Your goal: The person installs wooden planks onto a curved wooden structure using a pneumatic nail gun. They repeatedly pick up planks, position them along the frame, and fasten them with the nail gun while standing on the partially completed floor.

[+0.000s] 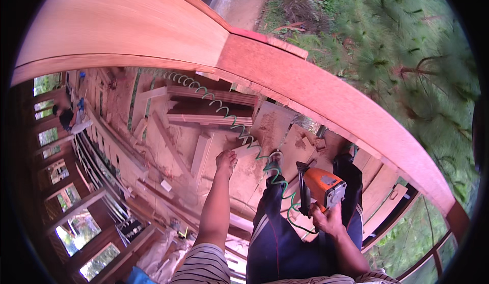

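My right hand [327, 219] is wrapped round the handle of an orange and black nail gun [324, 184], held in front of my thighs. A green coiled air hose [229, 115] runs from the far left down to the gun, its near end passing beside my right hand. My left arm reaches forward, and my left hand [225, 160] is closed with its fingers curled in. What it holds, if anything, is too small to make out. Just to the right of that hand shows a short pale board [246, 150]; whether they touch I cannot tell.
A curved wooden beam [326, 88] arches across ahead, with trees [402, 55] beyond it. Stacked dark boards [211, 105], loose planks [201, 154] and wood scraps lie on the plank floor below. Another person [69, 116] sits at the far left, near window openings.
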A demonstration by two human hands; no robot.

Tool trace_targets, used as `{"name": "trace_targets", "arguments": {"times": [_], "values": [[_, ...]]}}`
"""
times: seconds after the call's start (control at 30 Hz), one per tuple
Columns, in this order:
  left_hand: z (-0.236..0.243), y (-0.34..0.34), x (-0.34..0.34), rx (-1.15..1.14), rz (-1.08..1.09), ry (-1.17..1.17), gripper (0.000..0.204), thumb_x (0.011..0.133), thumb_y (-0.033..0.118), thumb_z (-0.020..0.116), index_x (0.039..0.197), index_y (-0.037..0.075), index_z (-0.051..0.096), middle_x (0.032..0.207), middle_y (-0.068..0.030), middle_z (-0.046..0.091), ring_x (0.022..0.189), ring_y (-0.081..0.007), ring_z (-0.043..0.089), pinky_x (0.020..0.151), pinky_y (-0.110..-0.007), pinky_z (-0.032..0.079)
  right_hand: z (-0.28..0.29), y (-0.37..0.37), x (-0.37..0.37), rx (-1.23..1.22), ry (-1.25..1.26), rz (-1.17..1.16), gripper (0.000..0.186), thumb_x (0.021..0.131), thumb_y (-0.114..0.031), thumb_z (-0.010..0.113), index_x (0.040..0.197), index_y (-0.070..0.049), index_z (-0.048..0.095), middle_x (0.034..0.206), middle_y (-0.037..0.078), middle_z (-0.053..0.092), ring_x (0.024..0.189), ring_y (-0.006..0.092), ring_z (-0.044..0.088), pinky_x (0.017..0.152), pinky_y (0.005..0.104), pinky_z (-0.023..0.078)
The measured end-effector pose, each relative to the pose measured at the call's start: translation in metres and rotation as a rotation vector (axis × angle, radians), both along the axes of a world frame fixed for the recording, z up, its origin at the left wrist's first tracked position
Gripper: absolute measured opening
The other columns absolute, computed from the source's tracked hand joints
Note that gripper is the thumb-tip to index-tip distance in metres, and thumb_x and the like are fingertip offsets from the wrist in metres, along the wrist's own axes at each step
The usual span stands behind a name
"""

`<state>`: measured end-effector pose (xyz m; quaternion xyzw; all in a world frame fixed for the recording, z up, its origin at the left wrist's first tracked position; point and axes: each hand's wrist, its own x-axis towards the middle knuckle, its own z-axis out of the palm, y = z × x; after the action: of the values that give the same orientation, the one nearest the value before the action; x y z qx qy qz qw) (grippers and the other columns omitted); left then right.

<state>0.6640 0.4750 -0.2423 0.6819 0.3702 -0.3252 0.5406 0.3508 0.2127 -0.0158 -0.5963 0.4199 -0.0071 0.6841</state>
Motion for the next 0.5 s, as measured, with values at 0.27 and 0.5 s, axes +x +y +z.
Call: {"name": "trace_targets", "arguments": {"times": [0.27,0.5], "values": [[-0.212,0.029,0.05,0.016,0.176,0.084,0.023,0.096,0.017,0.053,0.118,0.011,0.059,0.097,-0.0096,0.065,0.085,-0.0254,0.066,0.063,-0.04,0.054,-0.079,0.027,-0.009,0.183,0.236,-0.166,0.031,0.085,-0.002,0.056,0.116,0.002,0.057,0.065,0.002,0.058,0.053,0.0091,0.054,0.049,0.0269,0.045],[-0.288,0.01,0.06,0.075,0.196,0.031,0.03,0.09,0.015,0.054,0.12,0.011,0.055,0.103,-0.0136,0.061,0.089,-0.0287,0.064,0.07,-0.045,0.054,-0.093,0.032,-0.038,0.142,0.301,-0.261,0.041,0.085,-0.002,0.057,0.125,0.007,0.048,0.071,0.005,0.061,0.059,0.0136,0.062,0.056,0.0298,0.054]]}}
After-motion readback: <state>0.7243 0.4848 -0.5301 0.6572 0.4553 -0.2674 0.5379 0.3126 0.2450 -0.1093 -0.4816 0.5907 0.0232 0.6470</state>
